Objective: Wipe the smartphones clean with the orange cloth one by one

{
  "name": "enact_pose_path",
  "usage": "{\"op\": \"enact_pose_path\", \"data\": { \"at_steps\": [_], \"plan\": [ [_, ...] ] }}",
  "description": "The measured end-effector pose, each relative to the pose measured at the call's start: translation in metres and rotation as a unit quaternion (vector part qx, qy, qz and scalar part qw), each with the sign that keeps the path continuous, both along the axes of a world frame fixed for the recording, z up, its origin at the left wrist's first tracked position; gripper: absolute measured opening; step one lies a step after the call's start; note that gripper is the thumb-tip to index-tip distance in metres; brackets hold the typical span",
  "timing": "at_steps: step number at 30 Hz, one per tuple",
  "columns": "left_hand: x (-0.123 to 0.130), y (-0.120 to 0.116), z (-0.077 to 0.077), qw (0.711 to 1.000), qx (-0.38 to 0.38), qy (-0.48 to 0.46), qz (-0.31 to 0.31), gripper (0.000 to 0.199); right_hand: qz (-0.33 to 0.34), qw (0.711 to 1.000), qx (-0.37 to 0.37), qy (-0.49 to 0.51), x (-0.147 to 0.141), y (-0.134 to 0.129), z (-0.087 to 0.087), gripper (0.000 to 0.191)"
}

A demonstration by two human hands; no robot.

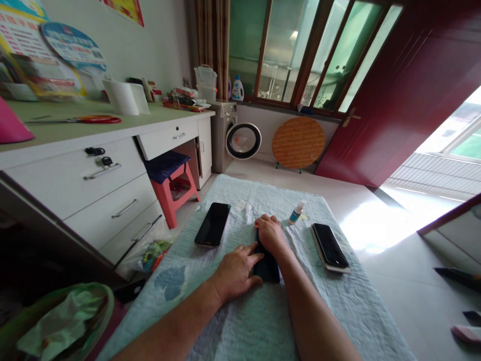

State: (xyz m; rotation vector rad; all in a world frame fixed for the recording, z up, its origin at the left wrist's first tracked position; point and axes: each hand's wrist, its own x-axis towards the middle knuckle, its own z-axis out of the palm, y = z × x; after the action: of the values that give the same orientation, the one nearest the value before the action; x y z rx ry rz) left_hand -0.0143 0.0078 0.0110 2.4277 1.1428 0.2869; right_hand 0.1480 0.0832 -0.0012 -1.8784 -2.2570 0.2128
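A dark smartphone point(267, 269) lies flat on the pale blue quilted cloth point(248, 321) in front of me, partly covered by my hands. My left hand point(240, 268) rests at its left edge, fingers stretched out and touching it, with the thumb low near the bottom corner. Over the phone's far end, my right hand point(269, 233) is closed with curled fingers. Whatever is under those fingers is hidden. Left of my hands lies another black phone point(213, 224). To the right, a third phone point(329, 245) sits on a pale flat box point(320, 254). A small white-capped bottle point(296, 213) stands near my right hand.
A white desk point(108, 195) runs along the left, with red-handled scissors point(95, 119) on top. Beside it are a pink stool point(176, 193) and a bin point(107, 306). Behind stand an open-doored washing machine point(221, 138), a round wooden tabletop point(298, 142) and a red door point(391, 95).
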Motion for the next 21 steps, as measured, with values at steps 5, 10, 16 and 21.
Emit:
{"op": "enact_pose_path", "data": {
  "at_steps": [5, 10, 16, 21],
  "plan": [
    [0.001, -0.001, -0.001, 1.0, 0.0, -0.003, 0.005, 0.058, 0.023, 1.0, 0.005, -0.001, -0.001, -0.003, 0.003, 0.026],
    [0.0, -0.001, -0.003, 1.0, -0.001, -0.019, 0.016, 0.061, 0.052, 0.999, 0.002, 0.003, -0.002, -0.006, 0.006, 0.026],
    [0.0, 0.0, -0.006, 0.999, 0.015, -0.028, 0.017, 0.059, 0.101, 0.993, -0.06, -0.008, -0.001, -0.008, 0.019, 0.024],
    [0.002, 0.0, -0.011, 0.999, 0.037, -0.015, 0.019, 0.059, 0.171, 0.978, -0.121, 0.002, 0.003, -0.006, 0.023, 0.024]
  ]
}}
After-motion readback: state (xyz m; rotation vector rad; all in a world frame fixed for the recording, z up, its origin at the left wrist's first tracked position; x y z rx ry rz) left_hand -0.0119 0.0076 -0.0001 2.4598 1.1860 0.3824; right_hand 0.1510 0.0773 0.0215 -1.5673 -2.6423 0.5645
